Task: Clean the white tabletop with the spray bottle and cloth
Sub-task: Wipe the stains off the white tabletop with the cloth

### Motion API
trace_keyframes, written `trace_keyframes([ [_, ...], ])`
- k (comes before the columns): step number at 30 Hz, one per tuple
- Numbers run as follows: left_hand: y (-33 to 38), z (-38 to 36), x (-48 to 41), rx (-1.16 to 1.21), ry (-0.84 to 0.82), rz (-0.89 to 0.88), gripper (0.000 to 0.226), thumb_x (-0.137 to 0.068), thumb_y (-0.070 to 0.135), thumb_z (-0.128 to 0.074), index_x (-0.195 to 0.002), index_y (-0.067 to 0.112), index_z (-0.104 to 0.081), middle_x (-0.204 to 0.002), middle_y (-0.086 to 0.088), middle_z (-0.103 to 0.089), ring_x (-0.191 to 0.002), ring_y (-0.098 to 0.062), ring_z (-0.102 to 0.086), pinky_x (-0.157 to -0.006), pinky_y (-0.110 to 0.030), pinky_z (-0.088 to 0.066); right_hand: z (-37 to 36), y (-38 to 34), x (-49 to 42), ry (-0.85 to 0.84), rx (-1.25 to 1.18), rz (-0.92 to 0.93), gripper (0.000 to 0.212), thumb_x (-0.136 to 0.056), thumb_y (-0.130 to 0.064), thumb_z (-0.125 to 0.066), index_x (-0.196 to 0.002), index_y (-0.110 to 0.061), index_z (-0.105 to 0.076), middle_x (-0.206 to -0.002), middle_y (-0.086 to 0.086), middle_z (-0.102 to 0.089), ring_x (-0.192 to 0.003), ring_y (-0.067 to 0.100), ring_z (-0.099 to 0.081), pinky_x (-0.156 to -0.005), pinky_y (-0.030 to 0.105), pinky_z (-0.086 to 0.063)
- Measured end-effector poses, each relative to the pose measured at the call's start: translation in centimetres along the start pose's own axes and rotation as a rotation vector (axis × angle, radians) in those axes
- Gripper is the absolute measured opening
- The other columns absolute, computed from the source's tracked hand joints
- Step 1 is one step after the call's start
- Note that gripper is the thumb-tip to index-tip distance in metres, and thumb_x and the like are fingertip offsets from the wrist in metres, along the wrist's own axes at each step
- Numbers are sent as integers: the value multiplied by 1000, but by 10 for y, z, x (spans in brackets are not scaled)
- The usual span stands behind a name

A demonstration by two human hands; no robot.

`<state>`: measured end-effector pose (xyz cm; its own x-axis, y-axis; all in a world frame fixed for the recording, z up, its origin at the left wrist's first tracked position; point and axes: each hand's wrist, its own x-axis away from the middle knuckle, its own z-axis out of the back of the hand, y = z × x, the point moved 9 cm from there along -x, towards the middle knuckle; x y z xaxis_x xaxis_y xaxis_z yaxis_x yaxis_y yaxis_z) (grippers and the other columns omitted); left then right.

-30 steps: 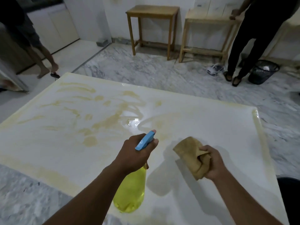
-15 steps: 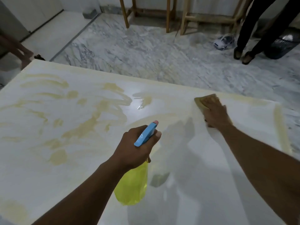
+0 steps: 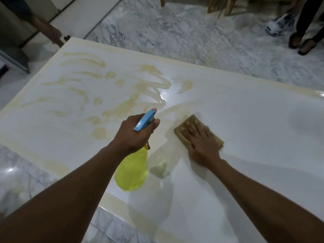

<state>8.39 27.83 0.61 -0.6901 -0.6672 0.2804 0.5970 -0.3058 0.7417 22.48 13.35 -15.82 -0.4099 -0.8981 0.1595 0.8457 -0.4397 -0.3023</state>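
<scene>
The left hand, at centre frame, is curled round the neck of a translucent yellow spray bottle with a blue trigger head. The fingers hide the neck and trigger. The bottle is held over the near edge of the glossy white table. Just right of it, the right hand lies flat, fingers straight, pressing a folded tan cloth onto the table; the cloth's edges are blurred. Yellowish smears cover the table's upper left. At upper right, a person's dark legs are cut off.
</scene>
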Motion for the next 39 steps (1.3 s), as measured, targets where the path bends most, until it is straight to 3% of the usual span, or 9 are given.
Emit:
trace_keyframes([
  [10,-57,59,97,100,11,-45,25,-88,57,-63,-99,34,-64,-87,-20,-74,-65,-38,-73,-74,-59,-62,-75,-188,114,-68,-269,46,64,-88,-40,-21,-151,-39,-35,-162,-15,-15,-154,14,-6,-121,45,-7],
  [12,-69,73,116,118,11,-44,32,-84,60,-61,-99,31,-63,-87,-22,-73,-62,-36,-73,-75,-58,-62,-53,-191,112,-116,-630,-156,65,-90,-46,-12,-143,-41,-49,-159,-13,-32,-147,13,-29,-118,44,-22],
  [14,-77,80,127,107,-3,-54,35,-82,63,-59,-98,32,-63,-87,-21,-74,-64,-36,-73,-78,-58,-61,-30,-181,121,-40,-1236,-519,42,-97,-39,-35,-106,-34,-76,-108,-5,-73,-92,16,-68,-82,35,-53],
  [16,-80,85,133,86,-15,-73,29,-84,63,-57,-96,37,-63,-87,-20,-74,-68,-37,-72,-81,-58,-60,-25,-171,138,20,-1654,-806,26,-94,-24,-50,-84,-14,-73,-68,8,-68,-51,23,-61,-51,26,-48],
  [19,-73,90,130,92,-29,-114,11,-87,61,-58,-91,53,-63,-88,-21,-72,-75,-42,-70,-81,-59,-60,-7,-155,148,24,-1922,-881,24,-91,-17,-51,-101,-1,-66,-83,19,-71,-72,33,-69,-71,39,-56],
  [26,-21,91,65,86,-37,-221,14,-101,46,-61,-110,56,-59,-88,-18,-74,-71,-34,-73,-82,-54,-61,77,-11,74,116,-1510,-891,25,-94,-11,-52,-113,2,-59,-95,19,-65,-86,31,-62,-77,38,-49],
  [32,19,62,-25,42,-85,-250,14,-101,47,-61,-104,36,-68,-87,-19,-74,-60,-25,-73,-76,-49,-62,198,97,-48,290,-891,-719,21,-95,-37,-57,-97,-19,-68,-62,18,-59,-40,26,-51,-40,25,-40],
  [37,23,37,-84,51,-101,-199,41,-99,50,-61,-107,11,-69,-85,-17,-73,-57,-22,-73,-70,-51,-63,190,163,-127,232,-493,-615,56,-93,-8,-37,-136,-39,-56,-107,-2,-55,-78,26,-56,-46,25,-45],
  [39,19,30,-95,50,-108,-194,40,-99,51,-60,-104,13,-69,-84,-15,-73,-58,-22,-74,-68,-48,-64,150,170,-146,164,-402,-534,53,-93,-13,-41,-143,-27,-51,-131,-1,-53,-110,27,-56,-77,30,-52],
])
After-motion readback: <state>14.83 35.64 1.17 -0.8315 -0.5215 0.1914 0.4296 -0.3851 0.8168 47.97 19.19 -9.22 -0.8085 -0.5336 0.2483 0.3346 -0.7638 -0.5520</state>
